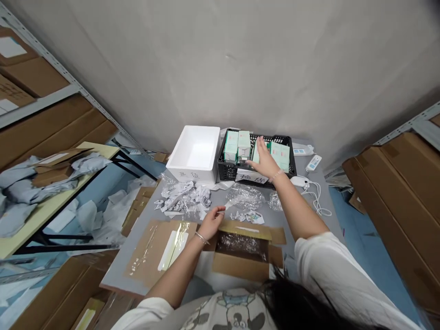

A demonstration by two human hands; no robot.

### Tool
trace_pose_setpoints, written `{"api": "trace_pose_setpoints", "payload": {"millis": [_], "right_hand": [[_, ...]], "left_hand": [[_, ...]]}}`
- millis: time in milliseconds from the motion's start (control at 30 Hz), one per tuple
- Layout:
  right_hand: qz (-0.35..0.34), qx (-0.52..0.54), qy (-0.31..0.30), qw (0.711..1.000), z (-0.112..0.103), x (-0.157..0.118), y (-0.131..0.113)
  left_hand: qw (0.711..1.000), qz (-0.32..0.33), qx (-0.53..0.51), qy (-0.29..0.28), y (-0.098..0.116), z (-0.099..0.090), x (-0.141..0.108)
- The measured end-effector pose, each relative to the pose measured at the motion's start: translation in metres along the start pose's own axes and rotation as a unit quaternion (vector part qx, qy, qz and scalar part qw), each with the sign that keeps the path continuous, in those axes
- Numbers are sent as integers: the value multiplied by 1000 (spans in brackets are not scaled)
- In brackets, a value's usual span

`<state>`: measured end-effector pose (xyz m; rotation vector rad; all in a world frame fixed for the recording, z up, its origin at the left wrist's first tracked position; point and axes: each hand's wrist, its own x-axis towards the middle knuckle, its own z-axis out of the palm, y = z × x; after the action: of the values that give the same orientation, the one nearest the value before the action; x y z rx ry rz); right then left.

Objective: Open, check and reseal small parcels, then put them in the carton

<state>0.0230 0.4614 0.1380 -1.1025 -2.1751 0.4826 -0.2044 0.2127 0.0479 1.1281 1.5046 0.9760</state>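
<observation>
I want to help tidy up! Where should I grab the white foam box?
Hold the thick top rim of the white foam box, coming down from above with your fingers inside. Its top is open, so the rim gives you an edge, while its outer walls look smooth. Start at the left side, because its right wall sits right beside the black plastic crate.

Pale green boxes partly hidden behind the right hand, their print too small to read; cardboard cartons cut off by the picture's right edge.
</observation>
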Motion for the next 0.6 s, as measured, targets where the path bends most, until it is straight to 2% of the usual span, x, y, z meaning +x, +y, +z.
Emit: {"api": "trace_pose_setpoints", "payload": {"millis": [67,133,233,300,367,467,533,600], "right_hand": [[20,-1,32,999,-14,-78,-24],[82,-19,44,995,-11,-166,-44],[231,-83,27,969,18,-286,-67],[335,-121,10,935,42,-340,-75],[387,-98,27,916,59,-368,-76],[454,51,82,886,62,-372,-65],[506,185,84,838,53,-367,-54],[541,292,57,786,41,-369,-43]], "left_hand": [[996,28,59,58,-10,-8,-13],[983,63,130,115,-24,-10,-31],[958,83,226,157,-49,1,-61],[951,61,259,156,-64,12,-74],[954,5,262,146,-74,17,-76],[959,-132,219,123,-76,15,-62],[957,-171,213,101,-72,9,-53],[949,-171,244,103,-68,3,-53]]}}
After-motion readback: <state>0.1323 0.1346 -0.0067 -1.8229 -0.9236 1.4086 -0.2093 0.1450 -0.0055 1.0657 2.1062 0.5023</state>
